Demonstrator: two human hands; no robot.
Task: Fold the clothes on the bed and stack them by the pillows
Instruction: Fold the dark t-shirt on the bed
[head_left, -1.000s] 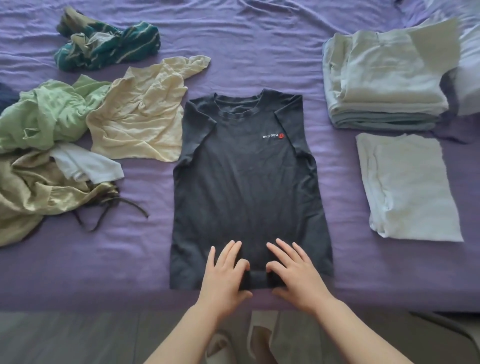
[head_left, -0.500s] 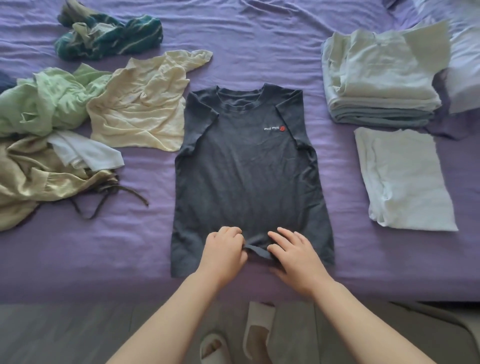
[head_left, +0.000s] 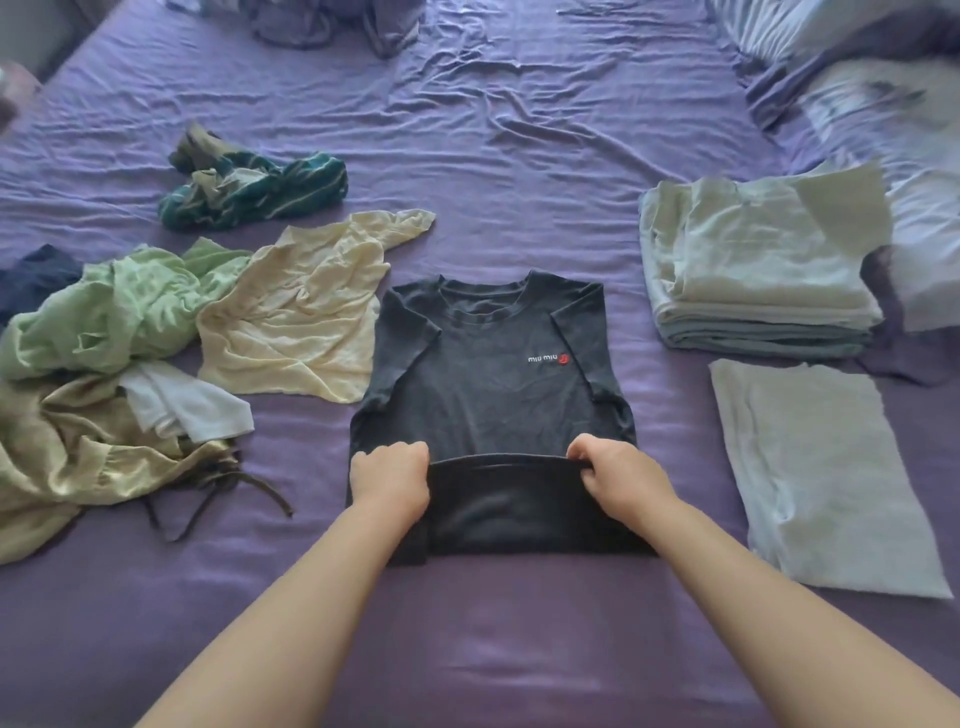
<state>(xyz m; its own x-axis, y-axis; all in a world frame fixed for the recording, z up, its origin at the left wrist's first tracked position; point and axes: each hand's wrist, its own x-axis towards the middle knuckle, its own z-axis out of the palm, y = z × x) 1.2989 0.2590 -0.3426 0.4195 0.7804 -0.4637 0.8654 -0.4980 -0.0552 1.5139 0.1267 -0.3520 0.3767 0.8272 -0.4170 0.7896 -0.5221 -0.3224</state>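
T-shirt: hem folded up, collar beyond the grip
Left hand: grips hem's left end
Right hand: grips right end

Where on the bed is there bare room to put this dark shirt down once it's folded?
Bare purple sheet lies beyond the dark grey T-shirt, between the crumpled teal striped garment and the stack of folded pale clothes. A narrower strip runs between the shirt and the single folded white garment. The left side is crowded: the cream top and green garment lie heaped.
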